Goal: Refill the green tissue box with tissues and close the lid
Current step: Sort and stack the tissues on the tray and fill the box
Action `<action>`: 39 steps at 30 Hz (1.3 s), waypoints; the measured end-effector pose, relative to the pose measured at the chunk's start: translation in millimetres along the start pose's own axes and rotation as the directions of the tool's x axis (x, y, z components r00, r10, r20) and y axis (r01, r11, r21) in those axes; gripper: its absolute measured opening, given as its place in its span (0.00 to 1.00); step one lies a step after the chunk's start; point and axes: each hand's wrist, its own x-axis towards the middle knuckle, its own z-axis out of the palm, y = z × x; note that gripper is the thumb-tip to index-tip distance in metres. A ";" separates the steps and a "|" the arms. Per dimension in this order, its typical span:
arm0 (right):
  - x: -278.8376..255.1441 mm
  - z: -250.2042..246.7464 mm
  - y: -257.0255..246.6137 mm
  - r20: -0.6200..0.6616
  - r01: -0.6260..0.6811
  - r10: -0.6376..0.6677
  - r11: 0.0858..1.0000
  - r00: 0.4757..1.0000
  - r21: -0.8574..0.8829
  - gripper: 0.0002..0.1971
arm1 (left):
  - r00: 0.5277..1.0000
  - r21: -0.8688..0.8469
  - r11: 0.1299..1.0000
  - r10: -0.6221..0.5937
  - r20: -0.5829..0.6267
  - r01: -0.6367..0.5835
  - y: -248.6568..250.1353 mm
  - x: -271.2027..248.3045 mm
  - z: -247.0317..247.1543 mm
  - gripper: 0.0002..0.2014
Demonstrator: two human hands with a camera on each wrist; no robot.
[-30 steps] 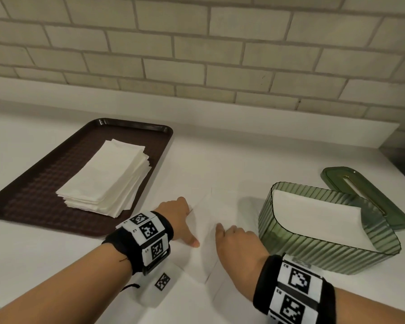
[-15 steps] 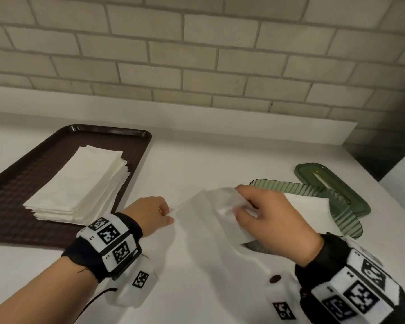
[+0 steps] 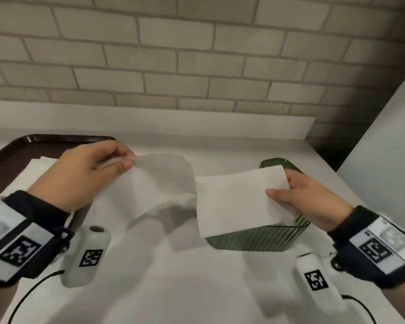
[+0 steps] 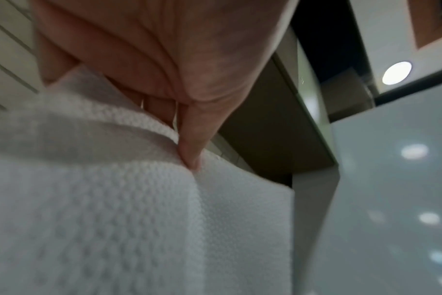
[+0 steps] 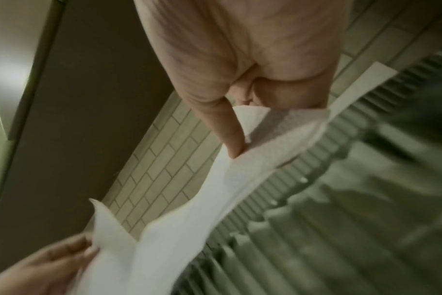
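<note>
White counter under a brick wall, same spot as a second ago, except back then the tissue (image 3: 232, 199) lay flat under both hands; now we've got it up in the air, stretched across mid-frame; left hand (image 3: 84, 176) pinches one end, right hand (image 3: 306, 202) pinches the other, right over the green tissue box (image 3: 255, 239) at lower right; so we're probably about to drop it in; lid (image 3: 278, 163) peeks out behind, still off. Head view shows the tray (image 3: 14, 150) at far left; only the right wrist view shows the box's ribbed wall (image 5: 303, 209) directly beneath the sheet; left wrist view adds the embossed texture.
</note>
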 end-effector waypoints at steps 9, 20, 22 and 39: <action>13.1 -9.7 14.9 -0.150 -0.113 0.051 0.891 0.987 -0.440 0.23 | 0.994 -0.082 0.991 0.103 -0.047 -0.106 44.3 29.8 -5.0 0.08; 12.3 -11.9 17.4 0.011 -0.010 0.022 0.763 1.000 -0.646 0.36 | 0.972 -0.214 0.975 0.106 0.210 -0.061 92.7 69.0 57.7 0.07; 9.1 -13.9 16.1 0.039 0.048 -0.028 0.700 0.999 -0.713 0.39 | 0.958 -0.140 0.988 0.101 0.268 -0.065 95.9 75.8 76.6 0.10; 22.5 -58.4 37.6 -0.016 0.186 -0.199 0.938 0.980 -0.291 0.24 | 0.820 0.068 0.998 -0.029 0.571 -0.012 122.1 81.3 156.3 0.06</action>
